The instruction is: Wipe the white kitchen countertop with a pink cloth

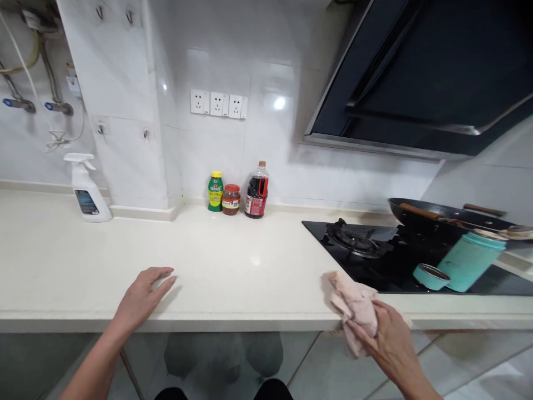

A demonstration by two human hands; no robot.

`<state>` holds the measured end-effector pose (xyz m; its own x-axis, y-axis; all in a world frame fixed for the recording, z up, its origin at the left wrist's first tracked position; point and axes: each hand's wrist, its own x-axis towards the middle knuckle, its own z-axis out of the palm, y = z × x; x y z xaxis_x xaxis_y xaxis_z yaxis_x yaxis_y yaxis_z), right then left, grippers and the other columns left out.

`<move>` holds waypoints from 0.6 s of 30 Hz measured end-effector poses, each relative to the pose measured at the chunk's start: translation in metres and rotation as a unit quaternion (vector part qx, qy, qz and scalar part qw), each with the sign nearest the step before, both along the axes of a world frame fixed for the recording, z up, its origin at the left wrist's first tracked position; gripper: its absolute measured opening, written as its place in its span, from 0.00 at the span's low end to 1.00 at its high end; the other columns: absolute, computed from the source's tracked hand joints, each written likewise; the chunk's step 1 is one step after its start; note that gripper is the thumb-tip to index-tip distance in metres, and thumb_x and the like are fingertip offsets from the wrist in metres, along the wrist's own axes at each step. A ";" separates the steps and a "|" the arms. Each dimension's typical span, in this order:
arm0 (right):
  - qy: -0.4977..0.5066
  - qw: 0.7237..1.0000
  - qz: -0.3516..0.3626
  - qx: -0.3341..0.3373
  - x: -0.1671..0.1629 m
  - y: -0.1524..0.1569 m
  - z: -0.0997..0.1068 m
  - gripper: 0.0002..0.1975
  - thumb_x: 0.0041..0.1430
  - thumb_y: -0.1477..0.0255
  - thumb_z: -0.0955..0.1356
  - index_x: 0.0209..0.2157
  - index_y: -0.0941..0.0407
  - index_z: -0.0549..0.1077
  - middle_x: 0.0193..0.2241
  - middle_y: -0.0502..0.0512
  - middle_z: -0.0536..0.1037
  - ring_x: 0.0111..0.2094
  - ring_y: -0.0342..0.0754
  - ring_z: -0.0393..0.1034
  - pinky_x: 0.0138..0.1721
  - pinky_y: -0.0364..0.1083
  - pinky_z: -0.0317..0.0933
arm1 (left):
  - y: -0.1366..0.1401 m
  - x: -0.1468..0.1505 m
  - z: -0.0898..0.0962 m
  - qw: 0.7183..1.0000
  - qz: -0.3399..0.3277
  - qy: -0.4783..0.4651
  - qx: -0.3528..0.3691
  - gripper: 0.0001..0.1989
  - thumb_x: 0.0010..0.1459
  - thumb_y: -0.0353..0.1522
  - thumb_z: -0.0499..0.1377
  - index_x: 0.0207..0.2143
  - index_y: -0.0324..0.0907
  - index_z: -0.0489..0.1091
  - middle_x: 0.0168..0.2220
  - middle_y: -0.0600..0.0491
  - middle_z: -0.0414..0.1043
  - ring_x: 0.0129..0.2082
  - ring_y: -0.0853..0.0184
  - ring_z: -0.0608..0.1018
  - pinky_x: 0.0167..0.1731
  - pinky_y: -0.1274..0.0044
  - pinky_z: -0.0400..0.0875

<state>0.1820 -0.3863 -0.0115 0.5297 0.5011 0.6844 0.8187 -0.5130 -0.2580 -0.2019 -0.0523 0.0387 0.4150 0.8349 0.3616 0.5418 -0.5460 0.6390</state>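
Note:
My right hand grips a crumpled pale pink cloth at the counter's front edge. The cloth lies partly on the countertop, close to the near corner of the black gas stove, and part of it hangs over the edge. Over the white countertop, toward the left, is my left hand. Its thumb and fingers are apart with nothing between them. Whether it touches the surface I cannot tell.
Against the wall stand a green bottle, a red-lidded jar and a dark sauce bottle. A white spray bottle is at left. A wok, a teal canister and a small teal cup occupy the stove, below a range hood.

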 end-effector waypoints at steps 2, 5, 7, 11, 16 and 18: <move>-0.007 1.000 0.014 0.004 -0.005 0.001 0.006 0.16 0.67 0.58 0.68 0.53 0.49 0.71 0.55 0.58 0.70 0.53 0.54 0.67 0.50 0.56 0.68 | -0.001 0.000 0.001 1.000 0.000 -0.005 -0.002 0.29 0.56 0.55 0.53 0.46 0.44 0.77 0.50 0.47 0.77 0.51 0.52 0.77 0.45 0.67 0.75; -0.018 0.999 0.044 0.004 -0.021 0.014 0.008 0.18 0.68 0.59 0.67 0.53 0.53 0.70 0.54 0.59 0.70 0.51 0.54 0.68 0.50 0.58 0.68 | -0.002 0.001 0.001 1.000 -0.001 -0.003 0.002 0.30 0.55 0.55 0.53 0.46 0.43 0.77 0.50 0.46 0.77 0.51 0.52 0.77 0.45 0.67 0.75; -0.023 0.997 0.070 0.004 -0.039 0.031 0.004 0.18 0.68 0.58 0.67 0.53 0.53 0.70 0.54 0.58 0.71 0.50 0.54 0.68 0.50 0.58 0.69 | -0.002 0.002 0.001 1.000 0.001 -0.002 0.010 0.29 0.55 0.55 0.53 0.46 0.43 0.77 0.49 0.46 0.77 0.51 0.52 0.77 0.44 0.67 0.75; -0.028 0.992 0.126 0.006 -0.098 0.081 -0.014 0.20 0.66 0.57 0.68 0.51 0.56 0.70 0.50 0.57 0.71 0.47 0.53 0.68 0.49 0.57 0.66 | -0.001 0.005 0.000 1.000 0.005 -0.002 0.022 0.28 0.55 0.54 0.54 0.45 0.44 0.78 0.49 0.47 0.78 0.50 0.52 0.77 0.43 0.68 0.76; -0.027 0.972 0.231 0.031 -0.197 0.158 -0.020 0.29 0.40 0.53 0.78 0.37 0.55 0.68 0.41 0.56 0.70 0.41 0.56 0.62 0.43 0.59 0.60 | 0.007 0.004 -0.004 1.000 0.007 -0.017 0.025 0.28 0.54 0.55 0.55 0.43 0.44 0.78 0.47 0.47 0.79 0.50 0.52 0.78 0.51 0.64 0.73; -0.033 0.956 0.293 0.009 -0.225 0.180 -0.014 0.31 0.39 0.53 0.79 0.40 0.54 0.67 0.43 0.55 0.69 0.42 0.56 0.60 0.43 0.59 0.58 | 0.012 0.002 -0.006 0.999 0.001 -0.029 0.014 0.28 0.54 0.55 0.55 0.43 0.44 0.78 0.46 0.47 0.80 0.49 0.53 0.78 0.54 0.63 0.71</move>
<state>-0.0428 -0.2061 -0.0250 0.1181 0.6861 0.7178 0.9788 0.0416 -0.2008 -0.1996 -0.0407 0.0328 0.3906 0.8248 0.4087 0.5061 -0.5633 0.6531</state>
